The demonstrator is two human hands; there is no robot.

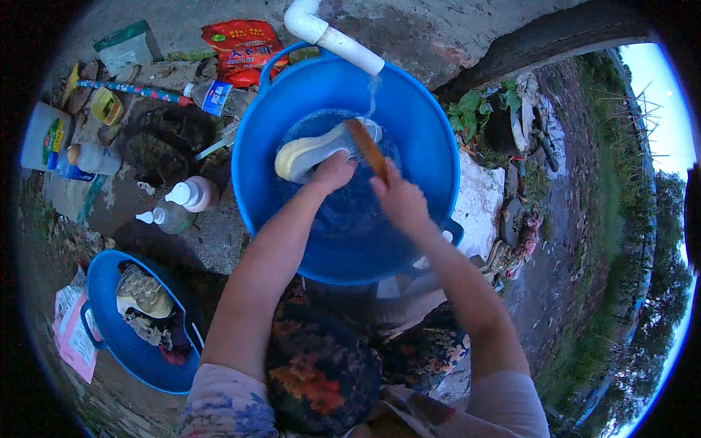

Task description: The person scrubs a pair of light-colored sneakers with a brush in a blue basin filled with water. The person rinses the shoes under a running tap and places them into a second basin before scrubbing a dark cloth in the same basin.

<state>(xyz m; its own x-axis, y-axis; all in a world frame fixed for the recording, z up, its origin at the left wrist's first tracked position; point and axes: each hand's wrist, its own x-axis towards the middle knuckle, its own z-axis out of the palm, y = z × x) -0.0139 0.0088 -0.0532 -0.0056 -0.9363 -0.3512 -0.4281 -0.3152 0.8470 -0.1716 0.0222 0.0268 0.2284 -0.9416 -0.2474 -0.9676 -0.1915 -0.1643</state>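
A large blue tub point(252, 179) stands in front of me with water in its bottom. Over the water, my left hand point(336, 172) grips a light grey shoe point(310, 155) with a pale yellow sole, which lies tilted toward the left. My right hand point(400, 196) is closed round the near end of a wooden brush point(365, 148). The brush's far end rests against the shoe's right end; its bristles are hidden. From a white pipe point(336, 42) above the far rim, a thin stream of water falls beside the shoe.
Left of the tub are two pump bottles point(191, 194), a pair of dark shoes point(162, 146), a clear bottle point(212, 96) and a red bag point(242, 47). A smaller blue basin point(109, 270) at lower left holds another shoe point(142, 290). Plants and rubble lie right.
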